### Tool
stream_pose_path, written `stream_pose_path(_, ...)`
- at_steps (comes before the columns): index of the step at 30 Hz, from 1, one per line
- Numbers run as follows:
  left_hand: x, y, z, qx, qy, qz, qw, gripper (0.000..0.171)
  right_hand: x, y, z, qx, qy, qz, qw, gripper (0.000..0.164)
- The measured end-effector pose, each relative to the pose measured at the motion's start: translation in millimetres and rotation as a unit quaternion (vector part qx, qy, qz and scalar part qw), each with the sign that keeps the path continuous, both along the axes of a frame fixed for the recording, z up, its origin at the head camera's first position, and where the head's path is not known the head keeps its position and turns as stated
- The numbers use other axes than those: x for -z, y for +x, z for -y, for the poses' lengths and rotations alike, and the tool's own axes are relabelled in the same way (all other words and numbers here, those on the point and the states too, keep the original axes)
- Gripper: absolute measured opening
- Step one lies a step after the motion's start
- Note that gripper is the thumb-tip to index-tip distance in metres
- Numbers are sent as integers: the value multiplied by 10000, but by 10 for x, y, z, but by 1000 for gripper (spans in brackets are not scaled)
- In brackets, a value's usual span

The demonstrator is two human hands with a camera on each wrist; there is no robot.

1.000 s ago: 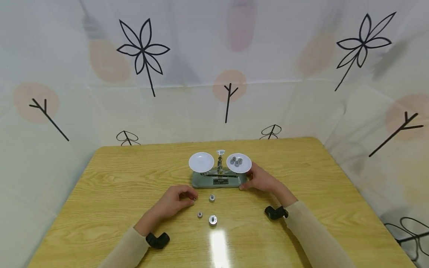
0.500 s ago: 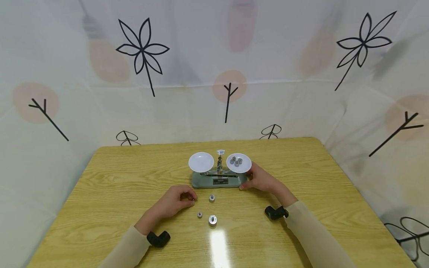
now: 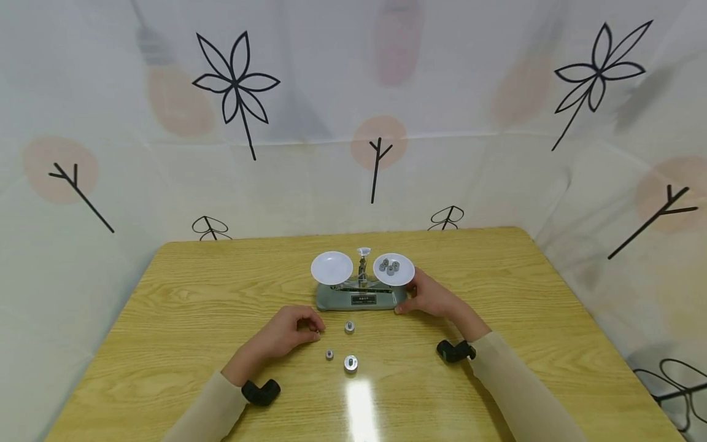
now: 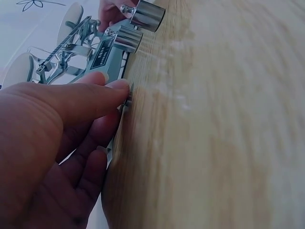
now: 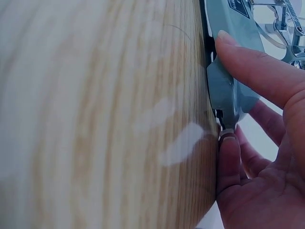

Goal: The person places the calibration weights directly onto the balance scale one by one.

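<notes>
My left hand (image 3: 286, 332) is low over the table in front of the balance's left end. Its thumb and finger pinch a tiny metal weight (image 4: 128, 100), mostly hidden by the fingertips. A grey-green beam balance (image 3: 334, 299) stands at the table's middle. My right hand (image 3: 432, 297) grips the right end of its base, the thumb (image 5: 257, 67) on the front and other fingers behind and below. Several small weights (image 3: 390, 270) sit in the balance's right white pan (image 3: 407, 274); the left pan (image 3: 331, 268) holds nothing.
Three knobbed metal weights stand on the wooden table (image 3: 221, 294): a medium weight (image 3: 350, 328) before the balance, a small weight (image 3: 329, 355) nearer me, and a large weight (image 3: 350, 364) beside that. A patterned cloth (image 3: 309, 184) hangs behind the table.
Almost nothing differs. My left fingers shift very slightly around the tiny weight; my right hand, the balance and the weights stay in place.
</notes>
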State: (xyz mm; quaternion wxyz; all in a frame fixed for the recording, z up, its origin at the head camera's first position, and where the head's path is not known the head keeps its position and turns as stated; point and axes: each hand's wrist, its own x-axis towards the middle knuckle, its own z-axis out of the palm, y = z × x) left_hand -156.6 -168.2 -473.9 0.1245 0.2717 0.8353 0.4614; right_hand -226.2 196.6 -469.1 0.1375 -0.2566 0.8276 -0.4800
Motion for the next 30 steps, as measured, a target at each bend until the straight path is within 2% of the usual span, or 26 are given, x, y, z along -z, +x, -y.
stream_pose_path(7,0,2,9,-40,-21,-9,10000,9,8,-6,-8,-28,-4,7,10000,92)
stream_pose_path(18,-61,11,8,-51,-42,-144,9999,8,-6,5,-2,-66,19,8,10000,92)
stream_pose_path(23,-123,-14,12,1,-101,-293,9995,8,-11,13,-7,-59,0,23,10000,91)
stream_pose_path(30,-268,-43,-13,26,-269,-507,9984,8,-9,19,-15,-60,-33,-17,10000,91)
